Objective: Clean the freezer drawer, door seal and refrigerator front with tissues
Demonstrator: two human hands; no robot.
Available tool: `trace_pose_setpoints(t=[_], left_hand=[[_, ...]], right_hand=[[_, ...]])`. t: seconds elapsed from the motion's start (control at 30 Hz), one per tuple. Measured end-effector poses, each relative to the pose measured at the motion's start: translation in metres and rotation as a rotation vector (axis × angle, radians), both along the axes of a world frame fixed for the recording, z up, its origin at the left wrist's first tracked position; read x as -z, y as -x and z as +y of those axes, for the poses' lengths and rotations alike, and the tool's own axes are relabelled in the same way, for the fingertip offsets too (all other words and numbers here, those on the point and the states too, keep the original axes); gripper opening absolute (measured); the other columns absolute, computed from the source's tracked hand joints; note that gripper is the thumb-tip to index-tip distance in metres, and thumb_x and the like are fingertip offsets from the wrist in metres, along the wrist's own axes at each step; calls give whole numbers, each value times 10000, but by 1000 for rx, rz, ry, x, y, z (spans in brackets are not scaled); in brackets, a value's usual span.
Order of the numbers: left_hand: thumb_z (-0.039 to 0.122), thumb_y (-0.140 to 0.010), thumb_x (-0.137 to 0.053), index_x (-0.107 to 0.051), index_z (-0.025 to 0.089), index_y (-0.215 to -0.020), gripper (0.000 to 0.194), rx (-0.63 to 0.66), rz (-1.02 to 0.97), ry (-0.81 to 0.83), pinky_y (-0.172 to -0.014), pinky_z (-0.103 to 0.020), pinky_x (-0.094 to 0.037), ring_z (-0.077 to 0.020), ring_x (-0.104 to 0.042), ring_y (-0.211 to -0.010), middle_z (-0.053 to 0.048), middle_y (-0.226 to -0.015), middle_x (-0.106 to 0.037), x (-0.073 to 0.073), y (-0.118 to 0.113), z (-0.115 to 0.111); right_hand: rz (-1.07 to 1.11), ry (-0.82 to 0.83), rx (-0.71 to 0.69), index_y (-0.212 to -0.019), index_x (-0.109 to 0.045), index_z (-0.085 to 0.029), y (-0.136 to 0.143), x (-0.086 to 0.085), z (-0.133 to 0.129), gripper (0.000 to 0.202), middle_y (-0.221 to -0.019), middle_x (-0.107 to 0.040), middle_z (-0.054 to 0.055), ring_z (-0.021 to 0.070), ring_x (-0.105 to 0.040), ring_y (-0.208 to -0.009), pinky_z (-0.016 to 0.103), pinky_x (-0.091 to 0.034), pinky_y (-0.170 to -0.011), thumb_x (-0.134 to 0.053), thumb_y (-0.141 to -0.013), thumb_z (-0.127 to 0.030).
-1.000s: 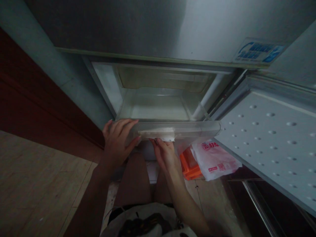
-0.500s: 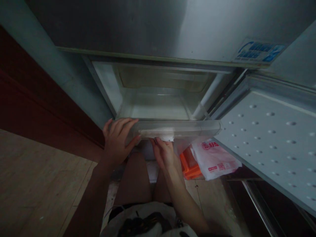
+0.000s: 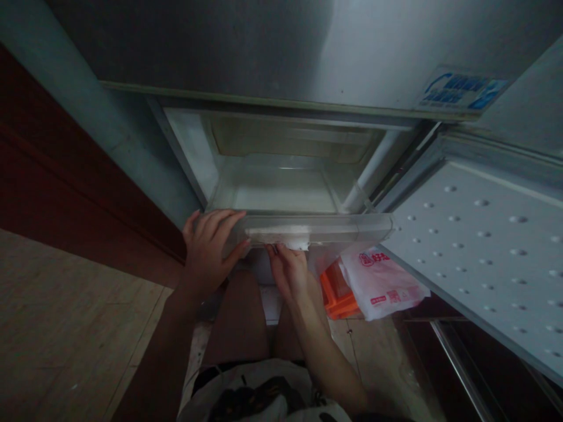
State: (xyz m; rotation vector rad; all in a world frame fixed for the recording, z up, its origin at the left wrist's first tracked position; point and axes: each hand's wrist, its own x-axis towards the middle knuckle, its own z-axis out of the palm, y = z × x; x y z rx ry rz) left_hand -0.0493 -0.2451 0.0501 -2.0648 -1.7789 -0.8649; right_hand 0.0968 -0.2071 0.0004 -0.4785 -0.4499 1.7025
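A clear plastic freezer drawer [image 3: 347,228] is pulled partway out of the lower fridge compartment. My left hand [image 3: 206,249] holds its left front corner, fingers over the top edge and thumb against the front face. A torn white paper label [image 3: 297,237] is stuck along the drawer front, with a ragged lower edge. My right hand [image 3: 291,271] is below it, palm turned up, with thumb and fingertips pinched at the label's lower edge. The fingertips are partly hidden at the drawer's lower rim.
The lower fridge door [image 3: 492,246] stands open at the right. Under it lie a white plastic bag [image 3: 389,290] with red print and an orange container [image 3: 338,296]. A dark red wooden panel [image 3: 79,181] rises at the left. My knees [image 3: 244,310] are beneath the drawer.
My right hand has shifted slightly left along the label's lower edge, and a rough whitish patch shows more plainly there. My left hand and the drawer stay where they were.
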Motion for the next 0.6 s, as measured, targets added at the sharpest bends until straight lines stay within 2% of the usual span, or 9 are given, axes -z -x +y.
trace_pose_setpoints(t=[0.33, 0.6], left_hand=[[468, -933, -420, -498, 233, -1300, 442, 2, 17, -17, -1110, -472, -198, -257, -517, -1177, -100, -1228, -596, 1, 0, 0], [464, -931, -420, -509, 223, -1298, 449, 4, 9, -18, -1111, -473, -193, -266, -517, -1176, -101, -1226, -597, 0, 0, 0]], right_hand=[[34, 3, -10, -699, -665, -224, -1, 3, 0, 135, -718, -690, -35, 139, -632, -761, 356, -488, -936, -739, -603, -165], [47, 31, -18, -640, -664, -210, -3, 0, -1, 118, -714, -696, -20, 138, -640, -773, 323, -506, -892, -760, -594, -158]])
